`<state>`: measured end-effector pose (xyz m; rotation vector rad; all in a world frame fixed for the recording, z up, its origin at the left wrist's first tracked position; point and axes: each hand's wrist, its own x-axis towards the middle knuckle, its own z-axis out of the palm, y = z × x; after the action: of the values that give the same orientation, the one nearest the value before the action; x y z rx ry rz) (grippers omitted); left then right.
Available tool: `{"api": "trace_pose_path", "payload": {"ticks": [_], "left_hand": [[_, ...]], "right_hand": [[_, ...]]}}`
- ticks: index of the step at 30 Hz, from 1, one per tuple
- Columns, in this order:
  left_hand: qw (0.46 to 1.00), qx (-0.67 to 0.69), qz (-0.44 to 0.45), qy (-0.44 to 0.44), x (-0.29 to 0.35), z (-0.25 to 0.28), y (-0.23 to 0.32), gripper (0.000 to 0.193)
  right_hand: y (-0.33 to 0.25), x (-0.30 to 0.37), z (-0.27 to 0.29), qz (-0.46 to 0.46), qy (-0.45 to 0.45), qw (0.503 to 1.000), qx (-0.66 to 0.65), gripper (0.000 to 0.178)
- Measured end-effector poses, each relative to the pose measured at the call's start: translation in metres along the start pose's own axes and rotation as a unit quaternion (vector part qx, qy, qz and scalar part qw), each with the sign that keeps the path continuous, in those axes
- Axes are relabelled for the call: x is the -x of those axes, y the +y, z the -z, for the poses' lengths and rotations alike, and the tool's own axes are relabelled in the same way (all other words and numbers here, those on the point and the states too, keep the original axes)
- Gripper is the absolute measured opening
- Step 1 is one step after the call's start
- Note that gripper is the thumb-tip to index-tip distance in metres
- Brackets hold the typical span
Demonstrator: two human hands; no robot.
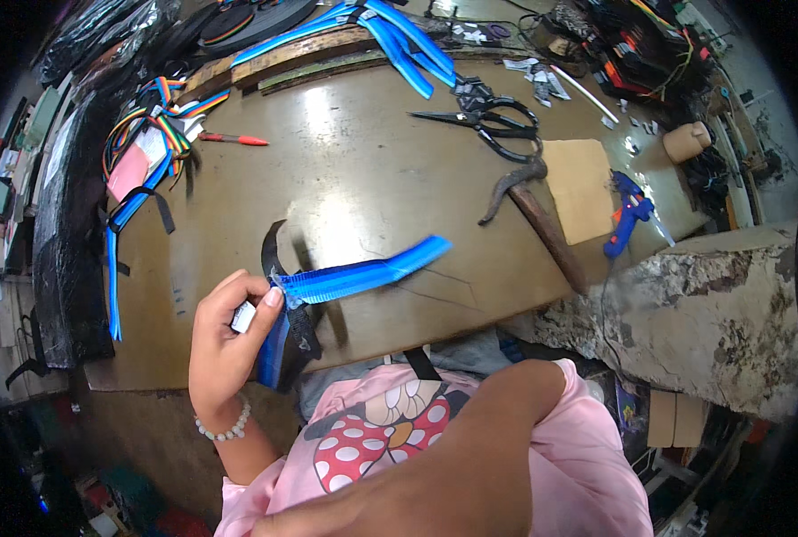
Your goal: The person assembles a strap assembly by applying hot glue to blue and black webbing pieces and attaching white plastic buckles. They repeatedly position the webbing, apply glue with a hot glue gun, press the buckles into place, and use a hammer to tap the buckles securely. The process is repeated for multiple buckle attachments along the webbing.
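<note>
My left hand [224, 336] is closed, thumb and fingers pinching a blue striped webbing strap [354, 277] above the near edge of the table. One length of the strap points right, and another hangs below the thumb. Black strap pieces [302, 329] are joined to it at the pinch, one sticking up and one hanging down. A small white piece [243, 317] shows between the fingers. My right arm [470, 447] bends across my body toward the lower left, and its hand lies beyond the lower edge.
Black scissors [497, 125], a wooden-handled hammer [542, 224], a tan pad [580, 190] and a blue glue gun [630, 215] lie on the right. A red pen [235, 139] and multicoloured straps [153, 134] lie at the left. More blue straps [399, 49] hang over wooden boards at the back.
</note>
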<state>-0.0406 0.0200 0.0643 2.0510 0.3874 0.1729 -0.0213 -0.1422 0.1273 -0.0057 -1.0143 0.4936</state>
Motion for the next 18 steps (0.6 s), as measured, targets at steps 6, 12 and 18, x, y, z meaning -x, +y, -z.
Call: {"api": "trace_pose_path", "payload": {"ticks": [6,12,18], "left_hand": [[0.998,0.047,-0.035,-0.010,-0.008,-0.018,0.011,0.018],[0.994,-0.059,-0.083,-0.032,-0.040,-0.058,-0.015,0.018],[0.983,-0.181,-0.029,0.010,-0.047,-0.083,-0.032,0.024]], "right_hand": [[-0.060,0.031,0.087,-0.180,-0.033,0.667,0.723,0.049],[-0.043,0.070,0.133,-0.243,-0.005,0.532,0.811,0.053],[-0.037,0.077,0.157,-0.266,-0.020,0.542,0.797,0.036]]}}
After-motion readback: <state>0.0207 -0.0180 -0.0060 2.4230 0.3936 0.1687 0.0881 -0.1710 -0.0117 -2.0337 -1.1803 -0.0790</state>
